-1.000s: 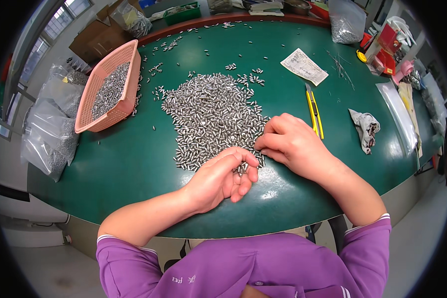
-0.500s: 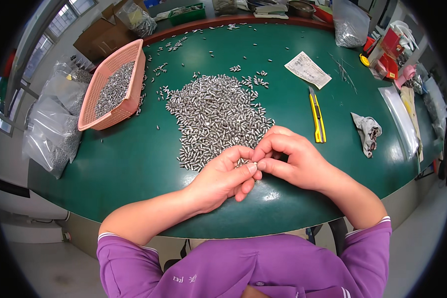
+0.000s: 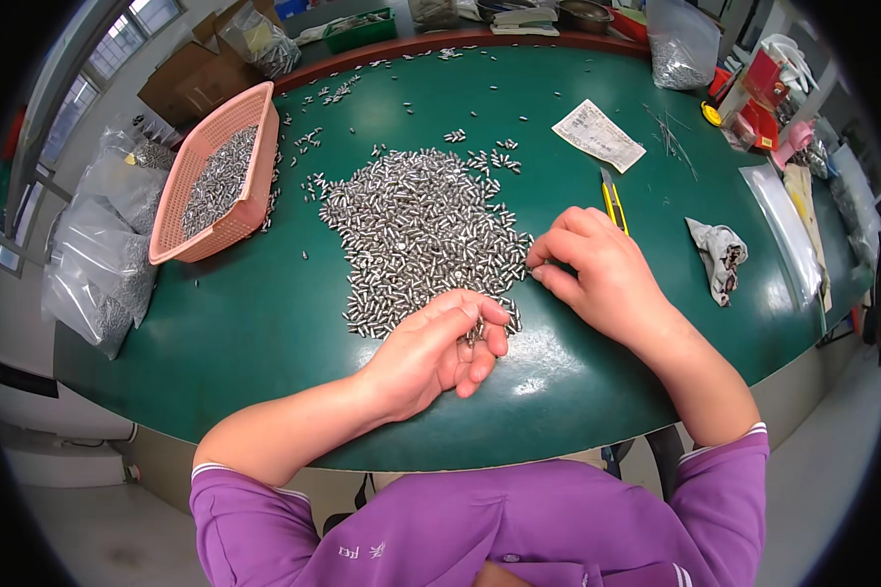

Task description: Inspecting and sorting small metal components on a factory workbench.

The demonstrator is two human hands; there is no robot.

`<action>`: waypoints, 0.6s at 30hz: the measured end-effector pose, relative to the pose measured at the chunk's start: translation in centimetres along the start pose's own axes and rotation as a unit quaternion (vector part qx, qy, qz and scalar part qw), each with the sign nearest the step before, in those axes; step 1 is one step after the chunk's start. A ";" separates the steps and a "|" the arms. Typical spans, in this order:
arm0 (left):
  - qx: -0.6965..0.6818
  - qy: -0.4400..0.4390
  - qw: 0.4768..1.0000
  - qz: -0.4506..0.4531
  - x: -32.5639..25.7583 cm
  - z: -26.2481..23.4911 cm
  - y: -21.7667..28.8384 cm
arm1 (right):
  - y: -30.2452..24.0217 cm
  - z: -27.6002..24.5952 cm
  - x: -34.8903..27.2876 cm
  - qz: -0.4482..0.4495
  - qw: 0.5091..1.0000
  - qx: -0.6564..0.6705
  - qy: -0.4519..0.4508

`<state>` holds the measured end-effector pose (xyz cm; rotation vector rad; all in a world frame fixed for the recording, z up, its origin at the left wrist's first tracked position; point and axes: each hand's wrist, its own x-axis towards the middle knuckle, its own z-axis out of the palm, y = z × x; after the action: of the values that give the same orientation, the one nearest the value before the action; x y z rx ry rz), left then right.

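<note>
A wide heap of small silvery bullet-shaped metal pins (image 3: 416, 230) covers the middle of the green tabletop (image 3: 274, 352). My left hand (image 3: 426, 352) rests at the heap's near edge, palm turned up and fingers curled round a few pins (image 3: 476, 334). At the right edge of the heap, my right hand (image 3: 599, 274) has thumb and fingertips drawn together in a pinch. Whatever lies between those fingertips is too small to make out. Just beyond the right hand is a yellow utility knife (image 3: 612, 201), its lower part hidden by that hand.
A pink plastic basket (image 3: 255, 181) of pins stands left, beside clear bags of metal parts (image 3: 103, 264). Loose pins lie along the far side. To the right are a paper slip (image 3: 599, 135), thin wires (image 3: 669, 140), a crumpled wrapper (image 3: 719, 256) and flat plastic bags (image 3: 781, 230).
My right hand has left the left hand's fingertips and moved right and away to the heap's edge. The left hand stays nearly in place, its thumb drawn back.
</note>
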<state>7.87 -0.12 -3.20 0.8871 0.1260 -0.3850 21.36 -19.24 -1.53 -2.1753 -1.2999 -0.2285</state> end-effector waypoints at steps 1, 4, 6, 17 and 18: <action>-0.009 0.006 1.000 0.001 0.0 0.0 0.0 | 0.0 0.0 -0.1 0.002 1.000 -0.012 -0.017; 0.024 0.024 0.999 0.002 0.0 0.4 0.1 | 0.1 0.3 -0.3 0.004 0.999 -0.020 -0.037; 0.023 0.023 0.999 -0.001 0.1 0.3 0.0 | 0.1 0.4 -0.4 0.003 0.999 -0.016 -0.040; 0.027 0.026 0.999 0.008 0.0 0.4 0.0 | -2.7 0.0 -0.1 0.044 0.950 0.300 -0.078; 0.027 0.025 0.999 0.007 -0.1 0.5 0.1 | -2.7 0.2 -0.3 0.032 0.948 0.308 -0.076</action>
<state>7.82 -0.42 -2.86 0.9516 0.1549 -0.3543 18.82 -18.39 -0.78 -1.7103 -1.1753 0.3400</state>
